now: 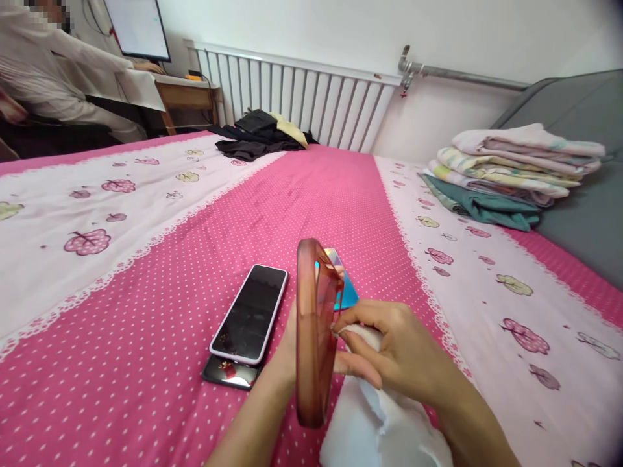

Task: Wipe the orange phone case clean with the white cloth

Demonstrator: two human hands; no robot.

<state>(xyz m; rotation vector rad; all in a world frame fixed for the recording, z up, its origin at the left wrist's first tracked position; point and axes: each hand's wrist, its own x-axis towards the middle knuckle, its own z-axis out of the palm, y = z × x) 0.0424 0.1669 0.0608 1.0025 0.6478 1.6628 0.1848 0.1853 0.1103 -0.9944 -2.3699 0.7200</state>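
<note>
My left hand (pixel 287 344) holds a translucent reddish-brown phone case (pixel 314 331) upright on its edge, fingers mostly hidden behind it. My right hand (pixel 389 353) pinches a white cloth (pixel 384 415) and presses it against the inner side of the case. Behind the case a blue card-like item (pixel 346 293) lies on the bed. To the left, a phone in a white case (pixel 250 312) lies screen up, resting on a dark phone (pixel 228 374).
The pink dotted bedspread (pixel 146 363) has white flowered strips. Folded laundry (pixel 511 172) is stacked at the right by a grey headboard. Dark clothes (pixel 257 136) lie at the far edge before a radiator. A person sits at a desk with a monitor (pixel 139 29), far left.
</note>
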